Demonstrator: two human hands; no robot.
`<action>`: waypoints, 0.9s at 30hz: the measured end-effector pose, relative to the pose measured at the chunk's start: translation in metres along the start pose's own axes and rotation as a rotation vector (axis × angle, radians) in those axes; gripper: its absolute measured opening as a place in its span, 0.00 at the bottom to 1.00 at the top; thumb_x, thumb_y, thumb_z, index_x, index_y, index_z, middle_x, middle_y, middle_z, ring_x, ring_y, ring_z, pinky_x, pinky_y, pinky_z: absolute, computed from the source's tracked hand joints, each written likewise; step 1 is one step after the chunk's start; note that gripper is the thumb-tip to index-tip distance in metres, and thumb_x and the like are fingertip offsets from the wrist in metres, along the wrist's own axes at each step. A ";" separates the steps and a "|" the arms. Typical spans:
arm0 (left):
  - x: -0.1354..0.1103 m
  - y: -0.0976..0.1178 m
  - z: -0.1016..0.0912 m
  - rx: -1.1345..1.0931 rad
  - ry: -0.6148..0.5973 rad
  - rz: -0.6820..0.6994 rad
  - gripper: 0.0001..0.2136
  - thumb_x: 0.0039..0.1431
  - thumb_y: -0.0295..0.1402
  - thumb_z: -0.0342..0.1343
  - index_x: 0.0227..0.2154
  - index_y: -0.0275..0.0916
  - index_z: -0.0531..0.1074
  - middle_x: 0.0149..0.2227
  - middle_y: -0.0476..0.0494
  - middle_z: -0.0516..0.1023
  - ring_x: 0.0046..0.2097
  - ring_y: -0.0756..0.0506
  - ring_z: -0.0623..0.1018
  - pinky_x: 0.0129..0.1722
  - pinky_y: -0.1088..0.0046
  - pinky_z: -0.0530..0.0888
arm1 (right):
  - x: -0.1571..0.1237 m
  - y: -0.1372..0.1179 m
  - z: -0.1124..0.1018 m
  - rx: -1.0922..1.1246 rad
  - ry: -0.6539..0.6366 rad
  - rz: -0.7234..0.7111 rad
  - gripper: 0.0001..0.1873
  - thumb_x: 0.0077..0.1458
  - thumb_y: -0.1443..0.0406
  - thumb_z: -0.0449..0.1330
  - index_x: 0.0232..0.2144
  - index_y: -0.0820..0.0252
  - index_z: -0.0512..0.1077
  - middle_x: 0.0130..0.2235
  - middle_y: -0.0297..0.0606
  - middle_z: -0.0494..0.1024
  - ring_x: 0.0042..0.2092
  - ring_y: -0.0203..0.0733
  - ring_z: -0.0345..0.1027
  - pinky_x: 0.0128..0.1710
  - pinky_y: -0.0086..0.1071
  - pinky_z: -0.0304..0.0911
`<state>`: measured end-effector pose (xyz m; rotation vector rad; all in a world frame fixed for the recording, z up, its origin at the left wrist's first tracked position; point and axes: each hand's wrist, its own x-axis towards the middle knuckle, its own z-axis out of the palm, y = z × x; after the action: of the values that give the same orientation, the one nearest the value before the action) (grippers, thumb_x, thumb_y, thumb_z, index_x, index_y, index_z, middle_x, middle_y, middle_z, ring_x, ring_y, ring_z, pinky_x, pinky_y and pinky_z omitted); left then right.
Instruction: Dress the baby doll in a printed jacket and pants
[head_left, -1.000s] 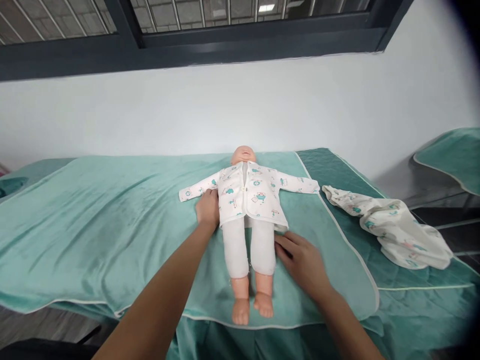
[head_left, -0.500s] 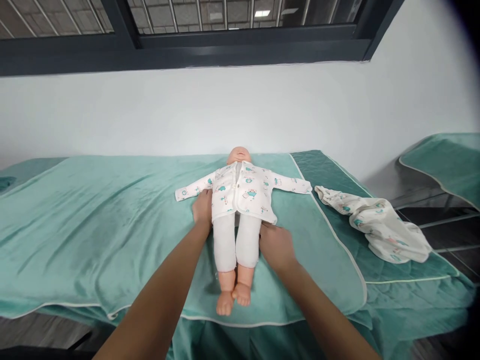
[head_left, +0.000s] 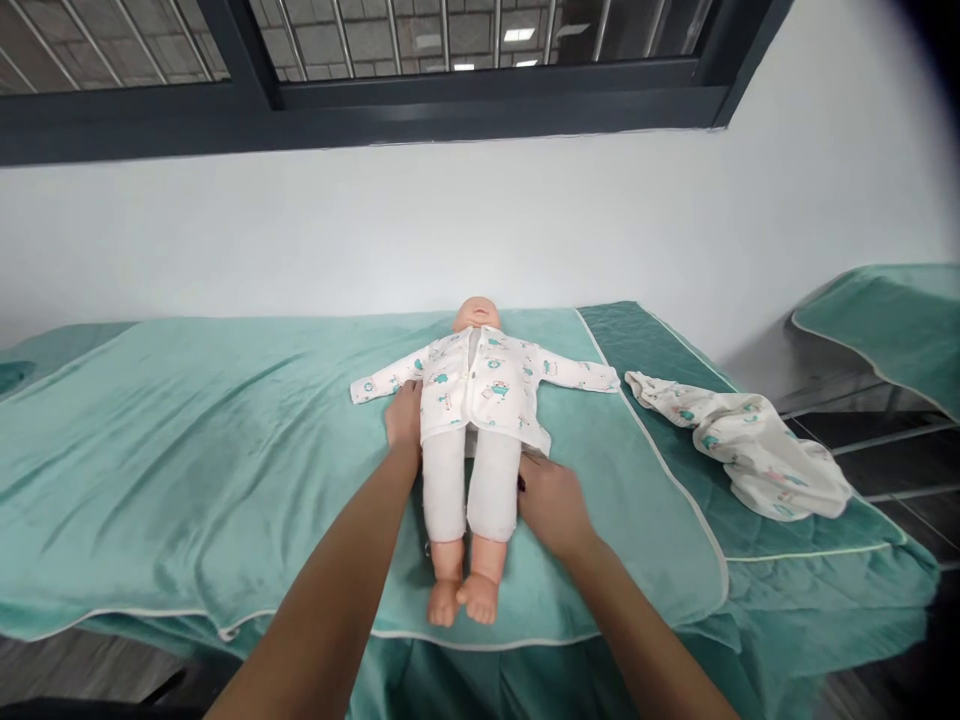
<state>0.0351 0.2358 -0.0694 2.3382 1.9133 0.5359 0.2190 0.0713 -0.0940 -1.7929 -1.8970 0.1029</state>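
Note:
A baby doll (head_left: 478, 313) lies on its back, feet toward me, in a white printed baby jacket (head_left: 495, 375) and white trousers (head_left: 446, 490). The jacket's sleeves are spread out to both sides, and the doll's bare feet show below. My left hand (head_left: 405, 415) is closed at the jacket's side, just under the left-lying sleeve; its fingertips are partly hidden. By the doll's hip on the right, my right hand (head_left: 553, 500) has curled fingers at the jacket's lower hem, tips tucked beneath the cloth.
A crumpled white printed garment (head_left: 765, 450) rests to the right on the quilted dark green cover (head_left: 810, 545). Light green cloth (head_left: 187, 450) covers the bed under the doll. Behind it rise a white wall (head_left: 337, 230) and a dark window frame (head_left: 480, 110).
The view has shifted slightly. The doll's feet appear a little further left, and the right hand has turned slightly at the jacket's hem. The left hand stays by the jacket's side.

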 end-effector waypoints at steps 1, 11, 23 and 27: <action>0.000 0.000 0.000 0.002 0.002 0.001 0.11 0.64 0.35 0.52 0.46 0.37 0.71 0.48 0.35 0.75 0.47 0.40 0.76 0.39 0.69 0.70 | -0.005 0.001 -0.001 0.038 0.016 -0.004 0.10 0.55 0.74 0.54 0.28 0.59 0.73 0.30 0.36 0.78 0.32 0.40 0.70 0.30 0.32 0.52; 0.000 -0.006 0.008 -0.069 0.061 -0.032 0.10 0.64 0.34 0.50 0.46 0.40 0.67 0.49 0.35 0.76 0.49 0.39 0.77 0.40 0.68 0.70 | 0.026 0.045 -0.012 1.012 0.470 0.538 0.15 0.56 0.57 0.62 0.42 0.59 0.74 0.44 0.40 0.80 0.46 0.44 0.73 0.46 0.36 0.69; 0.007 -0.020 0.015 -0.536 0.112 -0.051 0.24 0.68 0.47 0.38 0.42 0.38 0.77 0.45 0.35 0.82 0.45 0.37 0.79 0.45 0.62 0.72 | 0.125 0.050 0.009 1.724 0.124 0.504 0.17 0.55 0.59 0.63 0.46 0.58 0.73 0.41 0.39 0.83 0.45 0.50 0.77 0.44 0.44 0.76; 0.012 -0.011 0.017 -0.876 0.075 -0.051 0.24 0.65 0.50 0.45 0.47 0.38 0.76 0.54 0.35 0.77 0.56 0.36 0.75 0.57 0.59 0.66 | 0.129 0.059 0.014 1.675 0.188 0.548 0.20 0.53 0.57 0.66 0.47 0.56 0.70 0.39 0.37 0.83 0.43 0.50 0.78 0.41 0.43 0.77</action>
<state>0.0323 0.2523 -0.0860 1.6983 1.3281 1.1694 0.2687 0.2045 -0.0894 -0.8873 -0.5242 1.2158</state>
